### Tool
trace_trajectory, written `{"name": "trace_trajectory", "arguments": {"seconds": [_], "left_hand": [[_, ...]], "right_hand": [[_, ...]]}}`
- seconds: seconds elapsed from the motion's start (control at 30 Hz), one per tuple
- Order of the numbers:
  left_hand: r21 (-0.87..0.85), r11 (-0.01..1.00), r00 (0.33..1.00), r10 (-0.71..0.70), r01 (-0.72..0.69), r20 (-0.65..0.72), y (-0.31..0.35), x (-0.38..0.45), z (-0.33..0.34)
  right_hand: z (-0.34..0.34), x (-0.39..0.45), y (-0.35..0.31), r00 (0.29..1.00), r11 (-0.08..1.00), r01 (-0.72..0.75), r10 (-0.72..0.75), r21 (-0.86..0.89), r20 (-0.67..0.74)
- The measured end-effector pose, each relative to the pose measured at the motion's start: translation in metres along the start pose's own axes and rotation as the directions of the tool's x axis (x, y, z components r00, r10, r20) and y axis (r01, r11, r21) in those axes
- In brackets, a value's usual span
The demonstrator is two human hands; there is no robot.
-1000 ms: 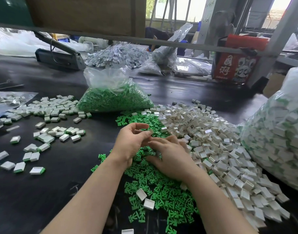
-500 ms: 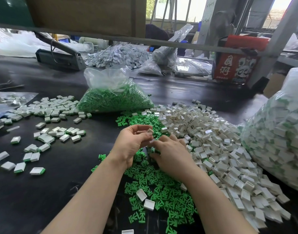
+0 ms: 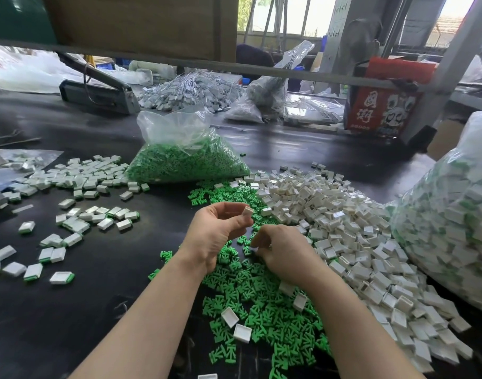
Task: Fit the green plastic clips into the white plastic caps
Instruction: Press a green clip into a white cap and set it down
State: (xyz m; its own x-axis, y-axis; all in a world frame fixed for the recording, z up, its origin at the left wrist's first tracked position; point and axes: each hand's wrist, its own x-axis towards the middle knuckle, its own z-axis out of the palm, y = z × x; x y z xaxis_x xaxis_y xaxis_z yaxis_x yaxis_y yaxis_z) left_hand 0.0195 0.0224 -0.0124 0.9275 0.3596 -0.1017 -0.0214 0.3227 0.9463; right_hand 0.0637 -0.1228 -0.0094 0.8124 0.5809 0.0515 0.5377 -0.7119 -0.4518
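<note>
My left hand (image 3: 216,233) is raised over the green pile and pinches a white cap (image 3: 246,211) between thumb and fingertips. My right hand (image 3: 282,251) sits just right of it, lower, its fingers curled down into the loose green clips (image 3: 261,305); what it grips is hidden. A big heap of white caps (image 3: 343,231) lies to the right of both hands. Two empty caps (image 3: 235,325) rest on the green pile near my forearms.
Finished white-and-green pieces (image 3: 78,187) are scattered on the dark table (image 3: 97,310) at the left. A clear bag of green clips (image 3: 184,157) stands behind, and a large bag of finished pieces (image 3: 447,222) fills the right edge. A sealing machine (image 3: 97,95) sits at the back.
My left hand has lifted with the white cap and drawn away from my right hand. My right hand has dropped toward the green clips.
</note>
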Motion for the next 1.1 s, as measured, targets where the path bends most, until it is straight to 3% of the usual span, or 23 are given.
{"name": "trace_trajectory", "arguments": {"seconds": [0.07, 0.13, 0.23, 0.33, 0.43, 0.5, 0.73, 0.97, 1.1], "left_hand": [[-0.014, 1.0, 1.0, 0.007, -0.007, 0.009, 0.001, -0.001, 0.0], [-0.022, 1.0, 1.0, 0.008, -0.008, 0.016, 0.002, -0.001, 0.001], [-0.083, 0.996, 0.998, -0.021, 0.026, 0.055, 0.002, -0.003, 0.003], [-0.154, 0.983, 0.985, -0.079, 0.102, 0.152, 0.001, -0.007, 0.009], [-0.206, 0.972, 0.978, -0.071, 0.112, 0.196, 0.002, -0.009, 0.013], [-0.215, 0.973, 0.979, -0.039, 0.083, 0.201, 0.002, -0.01, 0.014], [-0.251, 0.967, 0.988, -0.014, 0.053, 0.153, 0.003, -0.01, 0.014], [-0.248, 0.969, 0.994, 0.007, 0.021, 0.113, 0.005, -0.009, 0.011], [-0.184, 0.983, 0.992, 0.021, 0.001, 0.121, 0.003, -0.01, 0.011]], "right_hand": [[-0.001, -0.001, 0.003, 0.995, 0.987, -0.017, 0.032, 0.159, -0.091], [-0.003, -0.001, 0.003, 0.972, 0.89, 0.019, 0.091, 0.456, -0.217], [-0.008, 0.0, -0.002, 0.93, 0.509, 0.13, 0.235, 0.851, -0.283], [-0.007, 0.001, -0.007, 0.908, 0.221, 0.185, 0.333, 0.958, -0.252], [-0.002, 0.001, -0.012, 0.914, 0.112, 0.194, 0.341, 0.974, -0.222], [-0.001, 0.001, -0.014, 0.916, 0.13, 0.208, 0.323, 0.969, -0.24], [-0.001, -0.002, -0.01, 0.926, 0.362, 0.166, 0.261, 0.917, -0.271], [-0.01, -0.001, -0.002, 0.938, 0.329, 0.073, 0.297, 0.942, -0.176], [-0.011, -0.004, -0.005, 0.958, 0.42, 0.115, 0.191, 0.9, -0.212]]}}
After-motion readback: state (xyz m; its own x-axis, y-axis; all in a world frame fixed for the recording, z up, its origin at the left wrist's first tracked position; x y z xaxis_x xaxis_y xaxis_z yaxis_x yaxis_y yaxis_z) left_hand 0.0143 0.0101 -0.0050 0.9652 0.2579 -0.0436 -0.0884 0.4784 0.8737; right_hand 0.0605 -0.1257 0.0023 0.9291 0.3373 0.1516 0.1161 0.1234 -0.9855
